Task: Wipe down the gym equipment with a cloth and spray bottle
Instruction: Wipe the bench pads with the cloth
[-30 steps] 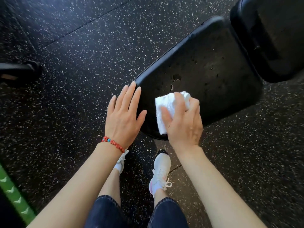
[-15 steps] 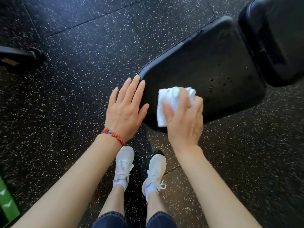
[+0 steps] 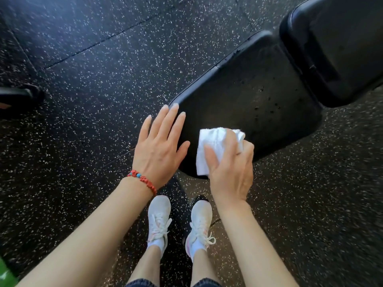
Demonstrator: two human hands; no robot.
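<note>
Black rubber floor (image 3: 103, 69), flecked white, seamed into tiles, filling the whole background. Far left edge: dark blurred object (image 3: 18, 96) on the floor, kind not clear; green patch (image 3: 5, 274) in the bottom left corner. Left of centre: left hand (image 3: 158, 146), palm down, fingers straight and held together, thumb spread, fingertips lying on the near left corner of the seat pad; holding nothing. Red bead bracelet (image 3: 143, 180) with one blue bead on that wrist. Bottom centre: two white lace-up shoes (image 3: 159, 220) with white socks, toes pointing toward the bench; dark denim hems at the lower edge. Centre to right: black padded seat pad (image 3: 259, 96), set slanting across the view, dotted with small dark droplets on its upper surface. White folded cloth (image 3: 211, 150) lying on the near edge of the seat pad, one corner hanging just past the rim. Right hand (image 3: 230, 168) on top of the cloth, thumb laid across it, fingers curled round its right side and pressing it to the pad. Upper right: second black pad (image 3: 339, 44), just beside the seat pad, a narrow gap between them. Spray bottle not in view.
</note>
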